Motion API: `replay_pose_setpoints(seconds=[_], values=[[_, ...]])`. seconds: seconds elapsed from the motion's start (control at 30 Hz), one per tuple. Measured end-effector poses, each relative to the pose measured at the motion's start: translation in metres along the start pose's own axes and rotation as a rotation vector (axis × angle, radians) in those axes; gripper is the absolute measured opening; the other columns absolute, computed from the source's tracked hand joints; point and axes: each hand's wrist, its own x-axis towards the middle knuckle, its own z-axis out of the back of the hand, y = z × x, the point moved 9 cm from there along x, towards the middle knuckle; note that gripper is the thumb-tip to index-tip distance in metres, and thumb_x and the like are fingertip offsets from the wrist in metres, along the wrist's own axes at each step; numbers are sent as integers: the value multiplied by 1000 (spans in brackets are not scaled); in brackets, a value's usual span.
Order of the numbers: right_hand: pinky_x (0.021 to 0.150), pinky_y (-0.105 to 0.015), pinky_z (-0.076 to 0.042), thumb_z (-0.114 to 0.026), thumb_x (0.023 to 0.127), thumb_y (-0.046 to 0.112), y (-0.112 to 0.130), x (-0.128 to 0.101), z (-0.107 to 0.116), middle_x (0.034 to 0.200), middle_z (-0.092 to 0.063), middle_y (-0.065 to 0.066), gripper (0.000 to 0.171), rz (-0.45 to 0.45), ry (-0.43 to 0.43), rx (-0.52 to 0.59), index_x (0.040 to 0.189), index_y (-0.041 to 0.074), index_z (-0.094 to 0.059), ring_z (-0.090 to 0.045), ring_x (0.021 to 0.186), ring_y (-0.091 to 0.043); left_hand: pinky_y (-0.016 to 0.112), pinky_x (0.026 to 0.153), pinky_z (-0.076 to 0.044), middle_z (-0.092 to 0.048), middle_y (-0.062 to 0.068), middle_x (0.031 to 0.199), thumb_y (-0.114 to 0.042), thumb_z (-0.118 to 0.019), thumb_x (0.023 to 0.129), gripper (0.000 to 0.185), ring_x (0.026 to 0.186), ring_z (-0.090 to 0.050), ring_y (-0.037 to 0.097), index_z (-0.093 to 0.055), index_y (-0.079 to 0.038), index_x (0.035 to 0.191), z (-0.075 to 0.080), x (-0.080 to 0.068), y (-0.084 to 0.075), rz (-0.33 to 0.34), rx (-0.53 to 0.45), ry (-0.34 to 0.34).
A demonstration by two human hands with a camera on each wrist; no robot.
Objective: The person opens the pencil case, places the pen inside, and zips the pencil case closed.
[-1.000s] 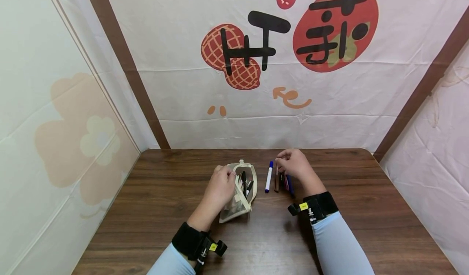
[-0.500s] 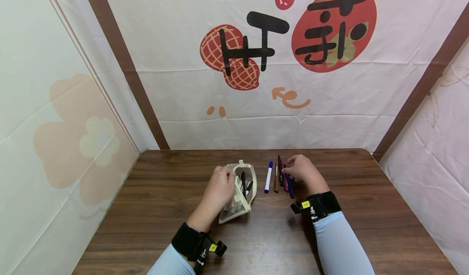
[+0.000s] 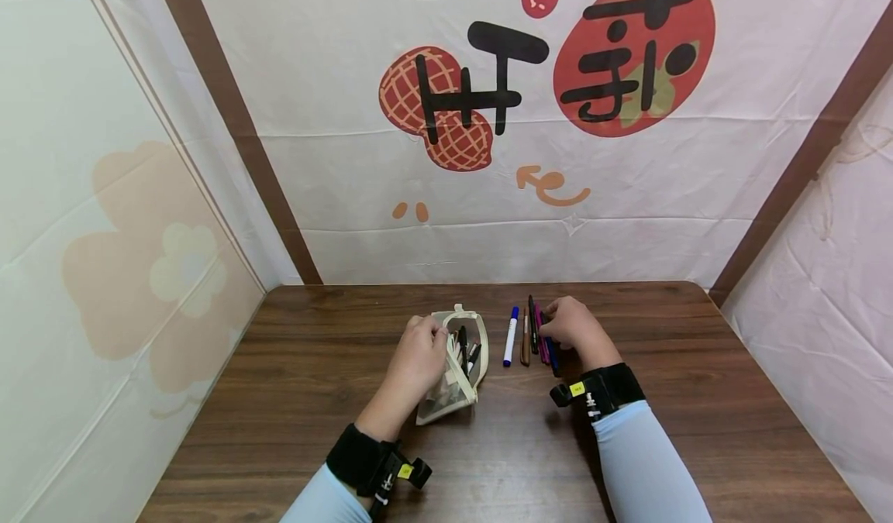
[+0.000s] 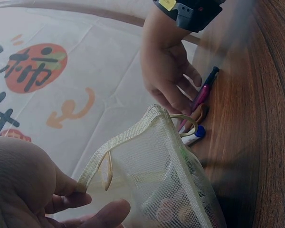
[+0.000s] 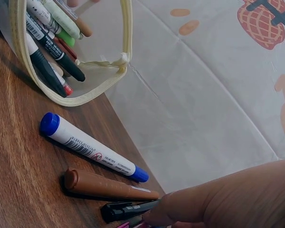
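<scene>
Tilted on the table, a cream mesh pencil case (image 3: 446,400) gapes wide, with several pens and markers (image 5: 54,50) inside. My left hand (image 3: 418,356) pinches its zippered rim (image 4: 102,149) between thumb and fingers. To the right lies a row: a white marker with blue ends (image 5: 97,147), a brown marker (image 5: 107,186), a black pen (image 5: 126,210), a magenta pen (image 4: 201,96) and a dark blue pen (image 3: 553,359). My right hand (image 3: 575,325) reaches down over that row, fingertips right at the black and magenta pens; whether they pinch one I cannot tell.
The brown wooden table (image 3: 293,399) ends at a white printed cloth wall (image 3: 349,197) just behind the pens. More cloth hangs on the left and right sides. A black camera strap (image 3: 614,390) sits on each wrist.
My right hand has moved nearer and slightly right from the row's far end, uncovering the black pen, then dipped a little left among the pens. The left hand and pencil case stay put.
</scene>
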Motion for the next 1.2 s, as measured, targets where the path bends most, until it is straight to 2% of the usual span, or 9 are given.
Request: replay_pose_setpoints(seconds=[0.1, 0.3, 0.4, 0.53, 0.6, 0.67, 0.8, 0.97, 1.2], values=[[66, -36, -64, -77, 94, 19, 0, 2, 0, 138, -64, -28, 57, -4, -7, -4, 143, -3, -60, -74, 86, -26, 41, 82, -53, -58, 13, 111, -20, -52, 110, 22, 90, -59, 24, -65, -7, 98, 1, -1, 0, 1, -1, -1], [64, -34, -59, -77, 93, 19, 2, 4, 1, 138, -66, -24, 54, 19, -15, -42, 142, 2, -62, -71, 79, -23, 38, 78, -51, -57, 13, 111, -22, -50, 110, 23, 87, -58, 23, -66, -7, 100, 0, 0, 1, 12, -9, 13], [63, -33, -58, -77, 93, 18, 3, 5, 0, 127, -71, -21, 53, 32, -10, -36, 142, 4, -62, -70, 76, -22, 40, 80, -53, -58, 13, 111, -22, -51, 110, 23, 88, -59, 23, -66, -7, 101, 0, 0, 0, 10, -8, 8], [63, -33, -57, -78, 93, 16, 4, 4, 2, 101, -76, -15, 55, 41, -4, 11, 144, 5, -60, -70, 75, -20, 40, 81, -53, -58, 12, 111, -22, -51, 110, 23, 89, -59, 23, -66, -8, 100, 0, 0, 0, 8, -9, 7], [62, -33, -57, -78, 93, 16, 5, 3, 4, 90, -75, -12, 56, 49, -12, 43, 145, 6, -59, -70, 74, -20, 40, 80, -52, -58, 13, 111, -21, -51, 110, 22, 89, -59, 23, -66, -8, 99, 0, 0, -1, 1, -8, 6], [62, -33, -56, -77, 94, 15, 9, 1, 7, 87, -74, -10, 57, 72, -23, 77, 146, 5, -57, -70, 74, -22, 40, 80, -52, -57, 12, 111, -21, -51, 109, 22, 89, -58, 23, -65, -8, 99, 1, 0, -1, 0, -11, 7], [67, -35, -57, -75, 96, 16, 18, -2, 11, 95, -74, -13, 57, 121, -41, 160, 148, 4, -54, -73, 79, -25, 41, 81, -53, -58, 12, 111, -21, -52, 109, 22, 89, -59, 24, -66, -8, 99, 1, 0, -2, 0, -11, 1], [78, -44, -64, -76, 97, 17, 30, -2, 4, 107, -76, -17, 55, 169, -42, 311, 145, 6, -54, -76, 87, -31, 40, 80, -52, -58, 13, 111, -21, -51, 110, 23, 88, -59, 23, -66, -7, 99, 1, 0, -1, 4, -9, 5], [84, -54, -64, -78, 97, 17, 56, -6, -15, 104, -78, -17, 52, 247, -38, 524, 141, 7, -54, -77, 96, -43, 40, 79, -52, -58, 13, 110, -19, -52, 109, 22, 88, -59, 23, -65, -7, 97, 2, -1, -2, -8, -10, 1]])
